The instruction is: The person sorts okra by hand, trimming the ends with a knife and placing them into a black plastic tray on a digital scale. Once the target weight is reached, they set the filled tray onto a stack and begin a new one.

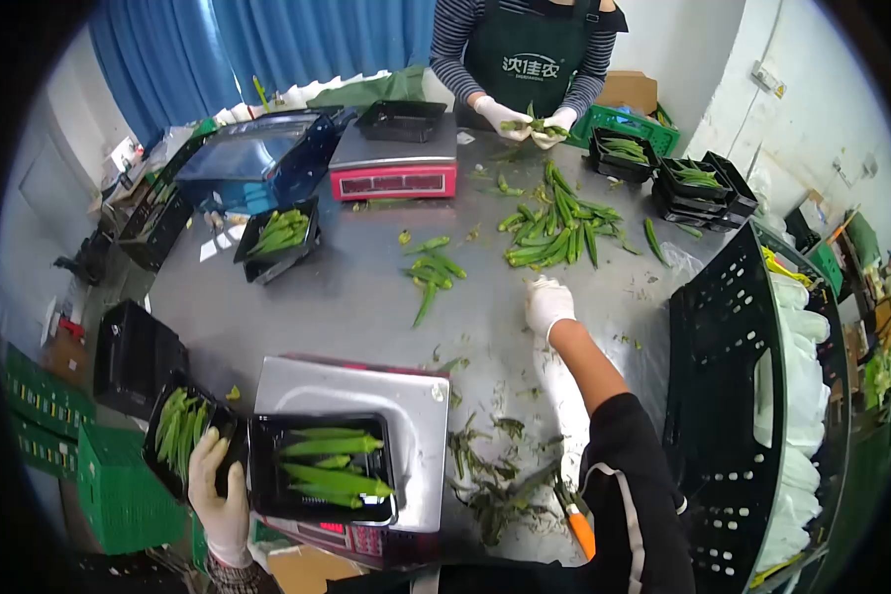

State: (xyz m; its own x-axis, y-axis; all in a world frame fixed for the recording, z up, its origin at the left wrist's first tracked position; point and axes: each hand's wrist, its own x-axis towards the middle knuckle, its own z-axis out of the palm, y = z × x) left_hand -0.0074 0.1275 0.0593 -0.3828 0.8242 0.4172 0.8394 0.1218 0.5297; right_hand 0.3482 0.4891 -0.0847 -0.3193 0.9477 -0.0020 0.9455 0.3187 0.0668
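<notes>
My left hand (219, 495), in a white glove, is at the near rim of a black tray of okra (181, 436). Its fingers reach inside the rim, with the thumb apart on the right. Beside it, another black tray (320, 510) holding several okra pods (335, 482) rests on the near scale (418, 436). My right hand (547, 305), also gloved, is closed over the steel table, just short of the loose okra pile (564, 228). Whether anything is inside its fingers is hidden. A smaller group of okra (432, 272) lies to its left.
Across the table a co-worker's gloved hands (533, 127) hold okra. A pink scale (394, 178) bears a black tray. Trimmings (495, 495) and an orange-handled knife (578, 530) lie near me. A tall black crate (723, 396) stands right; stacked trays (698, 188) sit behind it.
</notes>
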